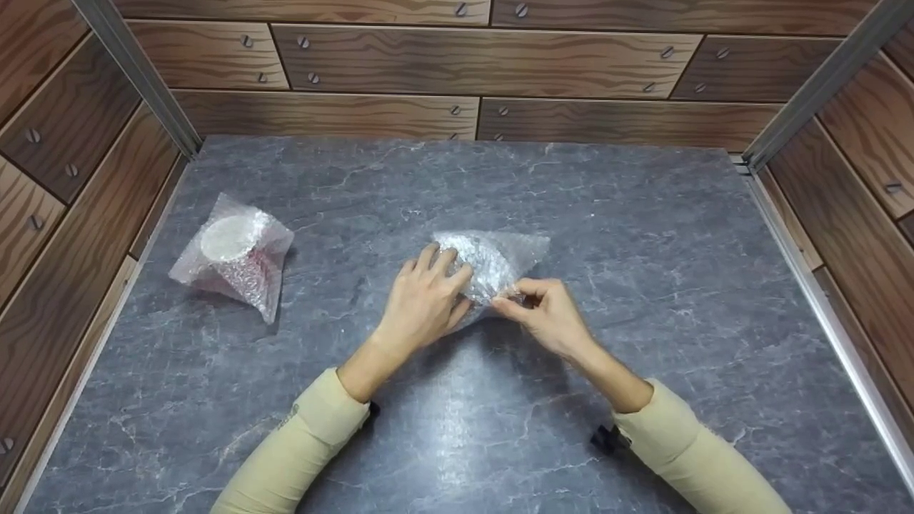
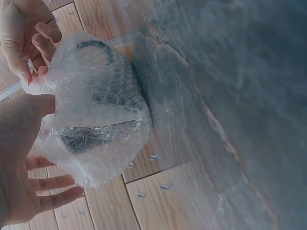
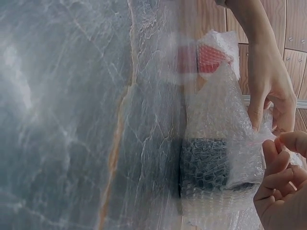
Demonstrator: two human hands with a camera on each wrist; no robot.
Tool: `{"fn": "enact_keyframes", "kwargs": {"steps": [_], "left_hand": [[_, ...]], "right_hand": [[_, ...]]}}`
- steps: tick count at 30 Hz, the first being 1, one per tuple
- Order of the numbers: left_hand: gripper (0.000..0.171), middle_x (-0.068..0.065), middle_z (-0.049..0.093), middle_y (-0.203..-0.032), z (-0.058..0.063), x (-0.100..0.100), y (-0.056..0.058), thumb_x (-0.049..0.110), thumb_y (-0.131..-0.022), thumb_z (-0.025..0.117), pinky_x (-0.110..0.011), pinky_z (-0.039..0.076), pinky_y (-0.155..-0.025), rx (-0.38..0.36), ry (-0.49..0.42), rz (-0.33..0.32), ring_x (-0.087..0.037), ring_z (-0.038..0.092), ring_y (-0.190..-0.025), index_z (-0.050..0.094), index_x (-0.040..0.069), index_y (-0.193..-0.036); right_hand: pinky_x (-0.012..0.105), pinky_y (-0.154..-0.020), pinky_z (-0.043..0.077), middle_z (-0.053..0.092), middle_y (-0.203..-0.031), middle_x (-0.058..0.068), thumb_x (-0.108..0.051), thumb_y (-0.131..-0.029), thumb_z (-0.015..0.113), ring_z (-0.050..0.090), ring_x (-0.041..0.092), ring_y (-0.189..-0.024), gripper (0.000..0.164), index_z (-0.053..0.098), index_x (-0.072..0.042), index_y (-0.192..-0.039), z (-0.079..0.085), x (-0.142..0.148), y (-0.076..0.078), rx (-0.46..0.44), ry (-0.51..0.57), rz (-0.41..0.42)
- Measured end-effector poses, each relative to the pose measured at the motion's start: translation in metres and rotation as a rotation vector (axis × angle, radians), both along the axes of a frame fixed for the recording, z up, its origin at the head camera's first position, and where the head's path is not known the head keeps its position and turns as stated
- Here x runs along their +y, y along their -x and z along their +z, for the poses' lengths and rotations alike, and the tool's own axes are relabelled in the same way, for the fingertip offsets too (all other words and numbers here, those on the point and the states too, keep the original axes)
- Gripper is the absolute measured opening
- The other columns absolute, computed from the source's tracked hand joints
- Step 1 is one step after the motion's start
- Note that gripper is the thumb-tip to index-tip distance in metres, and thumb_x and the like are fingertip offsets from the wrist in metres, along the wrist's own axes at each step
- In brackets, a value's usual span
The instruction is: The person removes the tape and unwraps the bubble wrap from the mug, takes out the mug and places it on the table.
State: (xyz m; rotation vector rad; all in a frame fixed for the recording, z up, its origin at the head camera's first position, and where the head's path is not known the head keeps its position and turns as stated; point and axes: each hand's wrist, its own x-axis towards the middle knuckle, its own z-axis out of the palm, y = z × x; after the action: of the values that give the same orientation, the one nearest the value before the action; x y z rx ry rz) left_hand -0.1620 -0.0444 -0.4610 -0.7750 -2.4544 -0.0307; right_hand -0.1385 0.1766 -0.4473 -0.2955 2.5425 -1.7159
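Note:
A bubble wrap bag (image 1: 493,264) lies on the table before me, with a dark object (image 3: 206,163) showing through it. In the left wrist view a dark ring (image 2: 96,45) also shows through the plastic. My left hand (image 1: 423,303) rests on the bag's left side, fingers spread and fairly straight, with the thumb on the near side. At the near right edge of the bag, my right hand (image 1: 546,314) pinches the plastic between thumb and fingertips. A thin pinkish line runs along the plastic by this pinch in the right wrist view.
To the left lies a second bubble wrap package (image 1: 235,253), with a pale round end and red showing through. The grey marbled table (image 1: 457,185) is bordered by wood-patterned walls (image 1: 485,61) and metal posts (image 1: 139,75) at the back corners.

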Motion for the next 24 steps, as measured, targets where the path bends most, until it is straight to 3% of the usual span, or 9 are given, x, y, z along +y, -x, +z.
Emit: {"fn": "enact_keyframes", "kwargs": {"steps": [11, 16, 24], "left_hand": [[0.042, -0.008, 0.07, -0.128, 0.001, 0.0, 0.0, 0.049, -0.089, 0.079, -0.042, 0.066, -0.081, -0.004, -0.003, 0.001, -0.034, 0.067, -0.123, 0.061, 0.02, -0.113], [0.045, -0.007, 0.07, -0.126, 0.001, 0.0, 0.001, 0.05, -0.087, 0.082, -0.041, 0.066, -0.079, 0.006, -0.003, 0.001, -0.033, 0.067, -0.123, 0.061, 0.02, -0.113], [0.046, -0.007, 0.069, -0.127, 0.001, -0.001, 0.001, 0.05, -0.087, 0.081, -0.039, 0.066, -0.078, -0.002, 0.006, 0.008, -0.033, 0.067, -0.123, 0.059, 0.02, -0.114]], "right_hand": [[0.017, -0.056, 0.038, 0.053, -0.064, -0.008, -0.009, -0.09, 0.081, 0.045, 0.004, -0.06, 0.017, 0.077, 0.007, -0.089, 0.0, 0.0, 0.0, -0.042, 0.04, 0.007], [0.017, -0.052, 0.036, 0.053, -0.061, -0.009, -0.011, -0.092, 0.08, 0.044, 0.004, -0.056, 0.017, 0.078, 0.006, -0.091, 0.004, -0.002, 0.001, -0.107, 0.086, 0.022], [0.015, -0.054, 0.041, 0.067, -0.069, -0.009, -0.012, -0.094, 0.079, 0.049, 0.003, -0.06, 0.02, 0.078, 0.007, -0.101, 0.014, -0.006, 0.003, -0.16, 0.164, 0.058]]}}
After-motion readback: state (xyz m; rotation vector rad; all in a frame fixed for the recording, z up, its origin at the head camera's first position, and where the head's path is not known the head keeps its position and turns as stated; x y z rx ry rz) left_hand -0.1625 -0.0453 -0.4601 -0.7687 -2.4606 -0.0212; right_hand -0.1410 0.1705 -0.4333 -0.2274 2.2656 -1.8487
